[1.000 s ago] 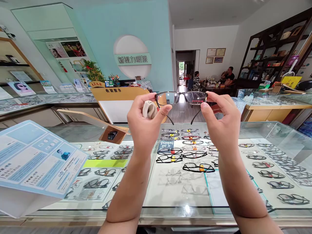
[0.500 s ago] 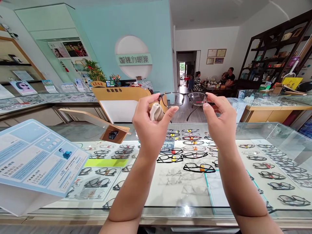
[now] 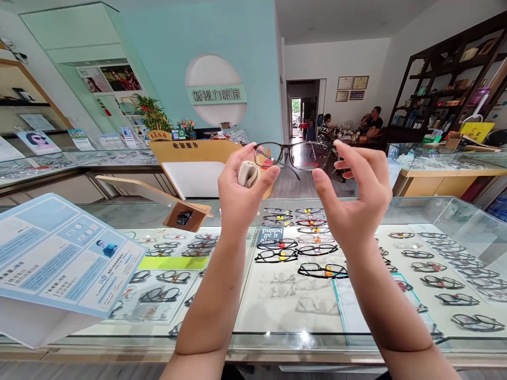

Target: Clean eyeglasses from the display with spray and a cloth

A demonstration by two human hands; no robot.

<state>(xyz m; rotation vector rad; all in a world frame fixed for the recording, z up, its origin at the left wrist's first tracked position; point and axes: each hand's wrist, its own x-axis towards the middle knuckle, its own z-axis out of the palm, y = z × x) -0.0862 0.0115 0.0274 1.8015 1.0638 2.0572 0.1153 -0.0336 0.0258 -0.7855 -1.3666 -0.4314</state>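
Held up at chest height over the counter, my left hand (image 3: 237, 198) pinches the left lens rim of dark-framed glasses (image 3: 295, 154) between thumb and forefinger. A small beige cloth (image 3: 247, 174) is tucked in the same palm. My right hand (image 3: 356, 195) hovers at the right end of the glasses with fingers spread. Its thumb sits just under the right lens and its forefinger tip is by the hinge, with no clear grip. The temples of the glasses hang down, partly folded.
Below is a glass display counter (image 3: 277, 322) with several rows of frames inside. A blue leaflet stand (image 3: 59, 258) is at the near left and a tilted wooden mirror (image 3: 174, 208) behind it. Two people (image 3: 372, 124) sit at a far table by dark shelves (image 3: 447, 79).
My right hand has loosened from the right lens and its fingers have spread. The glasses rose a little and turned, now carried by my left hand.
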